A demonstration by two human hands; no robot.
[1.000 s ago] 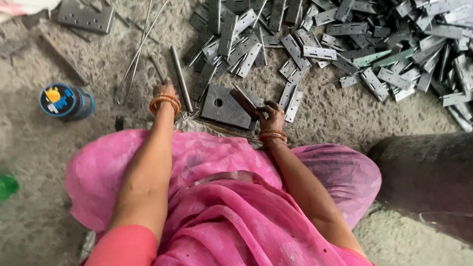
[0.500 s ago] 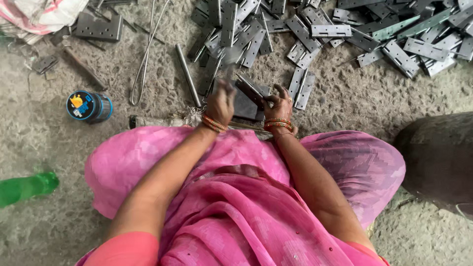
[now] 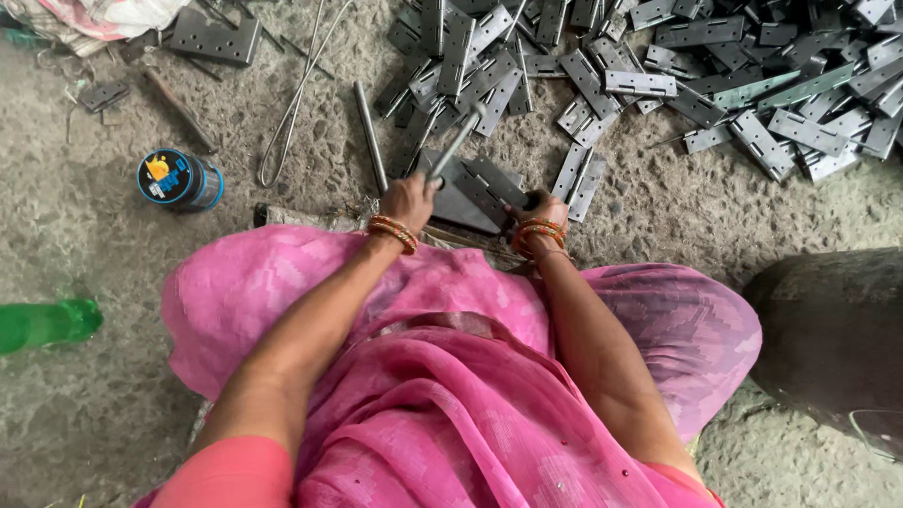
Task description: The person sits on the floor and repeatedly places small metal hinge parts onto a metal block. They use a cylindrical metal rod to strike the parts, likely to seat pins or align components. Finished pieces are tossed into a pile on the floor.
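A green plastic bottle [image 3: 42,325] lies on the concrete floor [image 3: 113,414] at far left, with a round blue-lidded tin [image 3: 177,179] beyond it and a loop of wire [image 3: 293,103] further in. A person in pink sits on the floor; the left hand [image 3: 406,200] is closed round a thin metal rod [image 3: 456,143], raised at a slant over a large grey hinge [image 3: 470,193] that rests on the floor just ahead of the knees. The right hand [image 3: 541,212] is pressed to the hinge's right edge; how far its fingers close on it cannot be told, since the wrist and bangles hide them. A second rod [image 3: 370,136] lies just left of the hinge. A heap of steel hinges [image 3: 715,75] spreads to the upper right, and a dark rounded block [image 3: 832,334] sits at far right. The hinge looks stiff, heavy plate with hard edges, likely best held flat by its outer leaf, clear of the knuckle; the rod seems rigid and smooth, best gripped low.
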